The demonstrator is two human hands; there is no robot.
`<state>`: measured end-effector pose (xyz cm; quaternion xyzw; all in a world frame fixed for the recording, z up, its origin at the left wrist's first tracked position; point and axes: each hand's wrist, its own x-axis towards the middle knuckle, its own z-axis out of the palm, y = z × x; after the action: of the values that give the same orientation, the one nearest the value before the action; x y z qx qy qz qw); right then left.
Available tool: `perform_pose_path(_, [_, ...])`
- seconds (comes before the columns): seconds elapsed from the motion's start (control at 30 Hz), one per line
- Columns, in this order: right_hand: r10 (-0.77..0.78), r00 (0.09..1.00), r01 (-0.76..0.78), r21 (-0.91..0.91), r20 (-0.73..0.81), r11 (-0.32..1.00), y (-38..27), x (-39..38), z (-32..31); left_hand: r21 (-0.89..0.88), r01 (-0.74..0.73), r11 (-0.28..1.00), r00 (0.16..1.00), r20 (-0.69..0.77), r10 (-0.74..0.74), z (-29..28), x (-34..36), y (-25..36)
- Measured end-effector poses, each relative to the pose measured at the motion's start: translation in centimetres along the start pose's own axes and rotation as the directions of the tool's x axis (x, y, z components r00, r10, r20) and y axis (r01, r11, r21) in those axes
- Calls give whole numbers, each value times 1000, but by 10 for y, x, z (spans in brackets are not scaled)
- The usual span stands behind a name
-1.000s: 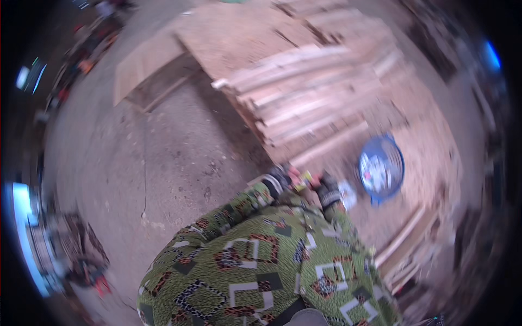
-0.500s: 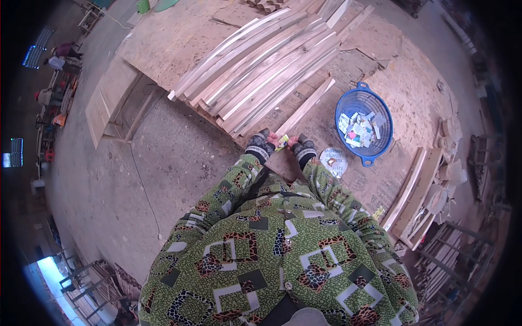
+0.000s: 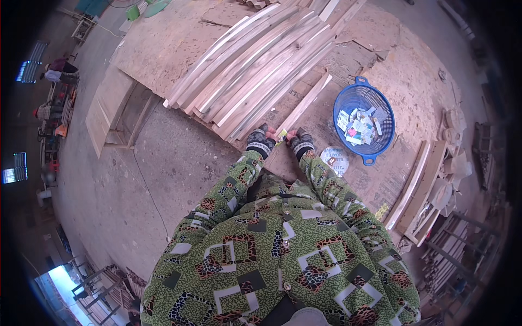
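Note:
My left hand (image 3: 261, 138) and my right hand (image 3: 299, 142), both in dark patterned fingerless gloves, meet at the near end of a narrow wooden strip (image 3: 308, 103). Between their fingertips is a small yellow-green printed piece (image 3: 281, 136), paper-like, pinched from both sides. It lies over or just above the strip's near end; whether it touches the wood I cannot tell. To the left of the strip, long curved wooden slats (image 3: 255, 65) lie side by side on the worktop.
A blue plastic basket (image 3: 338, 103) holding paper scraps (image 3: 359, 127) stands right of my hands. Near it lies a round white printed disc (image 3: 334, 161). A wooden frame (image 3: 417, 187) stands at the right edge, and an open wooden box-like stand (image 3: 109, 103) is left of the worktop (image 3: 402, 70).
The view has shifted a little. My hands remain at the strip's end with the yellow-green piece, which now looks narrower and more turned between my fingers.

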<state>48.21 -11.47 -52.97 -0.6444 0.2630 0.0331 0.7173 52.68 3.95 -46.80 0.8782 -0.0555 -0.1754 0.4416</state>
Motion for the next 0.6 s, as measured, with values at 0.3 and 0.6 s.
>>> perform_pose_path(0.3, [92,996,-92,18,13,996,-15,-8,7,-18,53,998,998,-23,-53,0,-5,2])
perform_pose_path(0.6, [46,999,-47,-50,-13,998,-10,-3,7,134,-41,990,989,-138,60,7,-3,-4])
